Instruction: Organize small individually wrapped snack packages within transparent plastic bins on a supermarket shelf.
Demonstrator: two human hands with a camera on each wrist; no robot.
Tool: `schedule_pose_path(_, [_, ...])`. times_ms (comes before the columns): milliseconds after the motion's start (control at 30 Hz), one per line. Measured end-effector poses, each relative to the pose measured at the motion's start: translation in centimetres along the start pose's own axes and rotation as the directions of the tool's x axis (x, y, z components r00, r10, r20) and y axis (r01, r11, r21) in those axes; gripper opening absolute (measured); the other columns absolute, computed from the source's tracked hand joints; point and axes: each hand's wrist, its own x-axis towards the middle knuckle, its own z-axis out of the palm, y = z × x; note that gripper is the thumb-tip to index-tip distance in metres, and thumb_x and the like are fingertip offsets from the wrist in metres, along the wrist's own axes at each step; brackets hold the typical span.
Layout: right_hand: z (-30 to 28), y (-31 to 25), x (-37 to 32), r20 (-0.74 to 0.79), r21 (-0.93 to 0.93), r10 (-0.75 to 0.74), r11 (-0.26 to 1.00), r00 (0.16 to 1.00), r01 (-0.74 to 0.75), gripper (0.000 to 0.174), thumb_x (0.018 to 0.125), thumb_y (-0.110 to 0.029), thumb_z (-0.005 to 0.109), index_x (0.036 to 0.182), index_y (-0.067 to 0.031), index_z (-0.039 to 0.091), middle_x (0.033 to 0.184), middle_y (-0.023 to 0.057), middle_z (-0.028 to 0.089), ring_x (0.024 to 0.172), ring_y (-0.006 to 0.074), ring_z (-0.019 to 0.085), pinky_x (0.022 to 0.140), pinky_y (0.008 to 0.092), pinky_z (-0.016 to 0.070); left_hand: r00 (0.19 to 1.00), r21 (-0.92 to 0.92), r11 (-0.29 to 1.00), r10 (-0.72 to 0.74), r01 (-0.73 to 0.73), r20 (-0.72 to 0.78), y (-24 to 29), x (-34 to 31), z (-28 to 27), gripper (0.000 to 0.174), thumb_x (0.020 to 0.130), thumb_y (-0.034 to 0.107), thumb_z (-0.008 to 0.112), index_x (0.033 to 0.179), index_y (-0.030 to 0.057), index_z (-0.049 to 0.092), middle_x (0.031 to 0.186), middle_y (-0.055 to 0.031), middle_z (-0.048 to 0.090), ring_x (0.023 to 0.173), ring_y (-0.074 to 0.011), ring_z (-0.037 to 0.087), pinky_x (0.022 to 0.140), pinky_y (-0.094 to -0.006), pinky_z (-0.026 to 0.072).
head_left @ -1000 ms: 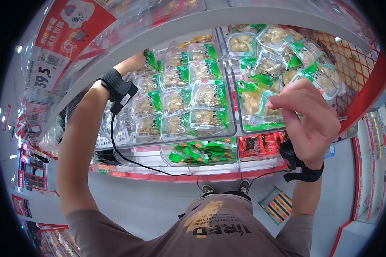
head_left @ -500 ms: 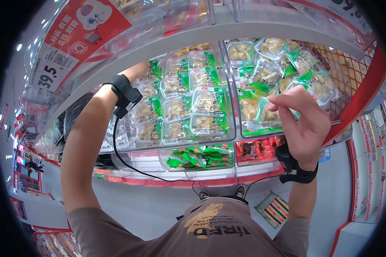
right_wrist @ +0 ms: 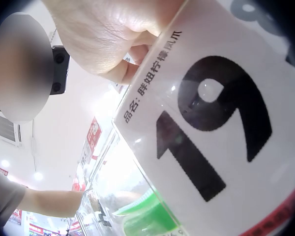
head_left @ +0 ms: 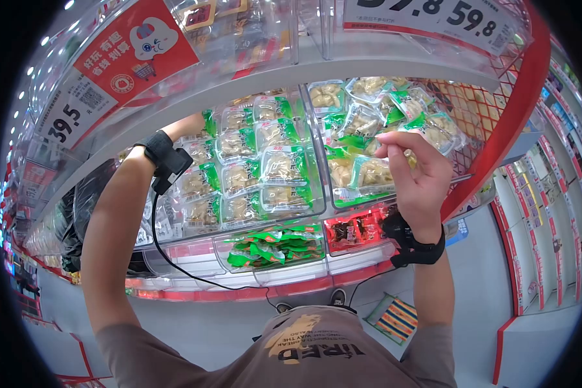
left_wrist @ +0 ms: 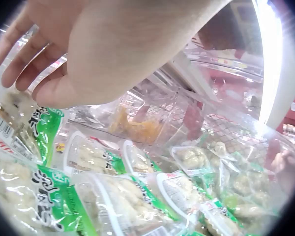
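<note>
My left hand [head_left: 189, 125] reaches over the back left of the bin of clear packs with green labels [head_left: 283, 166]. In the left wrist view, this hand [left_wrist: 54, 54] has loosely bent, spread fingers above a pack [left_wrist: 44, 130]; whether the fingertips touch it is unclear. Over the neighbouring bin, my right hand [head_left: 417, 178] hovers with its fingers loosely curled and thumb near the index fingertip, nothing visible held. A pack [head_left: 372, 172] lies just below those fingertips. In the right wrist view, a price card [right_wrist: 216, 123] partly hides the right hand [right_wrist: 113, 34].
A clear-walled shelf with a red sign [head_left: 136, 52] overhangs the bins. Red mesh [head_left: 465, 123] and a curved red rail [head_left: 498, 152] border the right bin. Lower trays hold green packets [head_left: 275, 246] and red packets [head_left: 355, 229]. A striped mat [head_left: 394, 320] lies on the floor.
The head view has shifted, bringing more of the upper price labels into sight. My right hand has moved slightly farther back over its bin. The left hand stays near the same packs.
</note>
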Motion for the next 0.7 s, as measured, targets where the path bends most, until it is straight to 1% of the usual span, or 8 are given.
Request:
schedule_pose_path(100, [-0.1, -0.3, 0.1, -0.027, -0.053, -0.061, 0.997, 0.998, 0.06, 0.014, 0.081, 0.004, 0.06, 0.091, -0.001, 0.068, 0.074, 0.0059, 0.066, 0.071, 0.0141, 0.065, 0.065, 0.0249, 0.0477, 0.999, -0.129, 0.991, 0.017, -0.021, -0.037, -0.2, 0.2, 0.3, 0.024, 0.076, 0.007, 0.058, 0.099, 0.0007, 0.062, 0.094, -0.0243, 0.065, 0.088, -0.0412, 0.063, 0.073, -0.0471, 0.0488])
schedule_pose_path(133, [-1.0, -1.2, 0.1, 0.039, -0.205, -0.016, 0.979, 0.999, 0.024, 0.02, 0.079, -0.002, 0.065, 0.099, -0.0017, 0.066, 0.09, 0.0109, 0.068, 0.087, 0.0209, 0.065, 0.075, 0.0324, 0.0499, 1.0, -0.164, 0.986, 0.006, -0.002, 0.025, 0.9, -0.7, -1.1, 0.025, 0.078, 0.01, 0.058, 0.102, 0.0021, 0.06, 0.099, -0.0231, 0.064, 0.093, -0.0389, 0.062, 0.078, -0.0446, 0.0476])
schedule_pose_path(233, [-3.1, -2.3, 0.7, 0.031, -0.838, -0.169, 0.533, 0.985, 0.117, 0.034, 0.078, -0.013, 0.07, 0.109, -0.0034, 0.062, 0.111, 0.0166, 0.062, 0.103, 0.0307, 0.059, 0.087, 0.0442, 0.0468, 0.99, -0.377, 0.916, 0.107, -0.134, -0.09, 3.9, -5.2, -4.3, 0.028, 0.082, 0.012, 0.057, 0.109, 0.0033, 0.057, 0.106, -0.0229, 0.062, 0.097, -0.039, 0.06, 0.084, -0.0426, 0.0469])
schedule_pose_path(267, [-4.0, -1.9, 0.4, 0.018, -0.88, -0.002, 0.475, 1.0, 0.017, 0.053, 0.078, -0.025, 0.074, 0.123, -0.006, 0.057, 0.131, 0.0208, 0.053, 0.12, 0.041, 0.049, 0.097, 0.0523, 0.0404, 0.969, -0.427, 0.872, 0.186, -0.239, -0.163, 4.2, -6.4, -4.4, 0.028, 0.084, 0.013, 0.056, 0.11, 0.0041, 0.056, 0.108, -0.0225, 0.061, 0.099, -0.0388, 0.06, 0.086, -0.042, 0.0463])
schedule_pose_path(300, [-4.6, -0.8, 0.2, 0.031, -0.87, 0.062, 0.493, 0.998, -0.004, 0.054, 0.078, -0.026, 0.074, 0.125, -0.0062, 0.057, 0.132, 0.0211, 0.052, 0.122, 0.0419, 0.048, 0.098, 0.0526, 0.0401, 0.936, -0.462, 0.817, 0.261, -0.345, -0.236, 4.5, -7.3, -4.5, 0.027, 0.086, 0.013, 0.055, 0.112, 0.0048, 0.055, 0.11, -0.0221, 0.06, 0.1, -0.0387, 0.059, 0.089, -0.0414, 0.0457])
schedule_pose_path(400, [-5.4, 0.3, 0.0, 0.024, -0.858, 0.203, 0.506, 0.979, -0.084, 0.054, 0.082, -0.03, 0.072, 0.128, -0.0071, 0.058, 0.134, 0.0208, 0.054, 0.127, 0.046, 0.045, 0.101, 0.0518, 0.0405, 0.942, -0.534, 0.776, 0.286, -0.336, -0.176, 6.5, -9.5, -6.5, 0.025, 0.087, 0.011, 0.054, 0.111, 0.0061, 0.056, 0.111, -0.019, 0.06, 0.102, -0.0378, 0.058, 0.091, -0.0425, 0.0455])
schedule_pose_path(500, [-5.5, 0.2, 0.1, 0.041, -0.841, 0.118, 0.54, 0.992, -0.029, 0.041, 0.084, -0.022, 0.071, 0.119, -0.005, 0.063, 0.125, 0.0188, 0.061, 0.121, 0.041, 0.053, 0.097, 0.0468, 0.0448, 0.805, -0.455, 0.683, 0.36, -0.572, -0.472, 7.1, -11.6, -6.6, 0.025, 0.086, 0.008, 0.055, 0.112, 0.0068, 0.056, 0.105, -0.0148, 0.062, 0.098, -0.0369, 0.059, 0.09, -0.0431, 0.0456])
schedule_pose_path(700, [-5.8, -0.7, 0.3, -0.091, -0.651, 0.128, 0.742, 0.988, -0.156, 0.023, 0.083, -0.011, 0.071, 0.104, -0.0013, 0.067, 0.112, 0.0178, 0.066, 0.102, 0.0323, 0.065, 0.085, 0.0373, 0.0516, 0.832, -0.744, 0.428, 0.463, -0.513, -0.307, 8.0, -13.6, -9.1, 0.012, 0.085, 0.004, 0.055, 0.093, 0.0031, 0.064, 0.094, -0.0092, 0.065, 0.088, -0.0211, 0.063, 0.075, -0.032, 0.0491])
